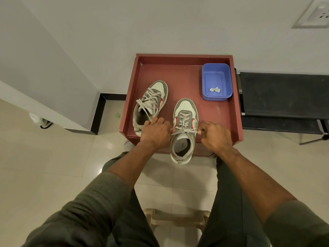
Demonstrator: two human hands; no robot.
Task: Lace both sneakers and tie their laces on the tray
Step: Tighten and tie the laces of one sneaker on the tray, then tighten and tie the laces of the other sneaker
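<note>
Two white and grey sneakers with red side marks stand on a red-brown tray (179,75). The left sneaker (151,102) has loosely crossed laces lying untied over its tongue. The right sneaker (185,129) is laced, and its heel hangs over the tray's near edge. Its lace (183,130) is stretched sideways across the top eyelets. My left hand (155,133) pinches the lace's left end beside the shoe. My right hand (214,135) pinches the right end and pulls it outward.
A blue plastic tub (216,82) with a small white scrap inside sits at the tray's far right corner. A black bench (284,102) adjoins the tray on the right. A beige stool (176,220) shows between my knees. White walls stand behind and to the left.
</note>
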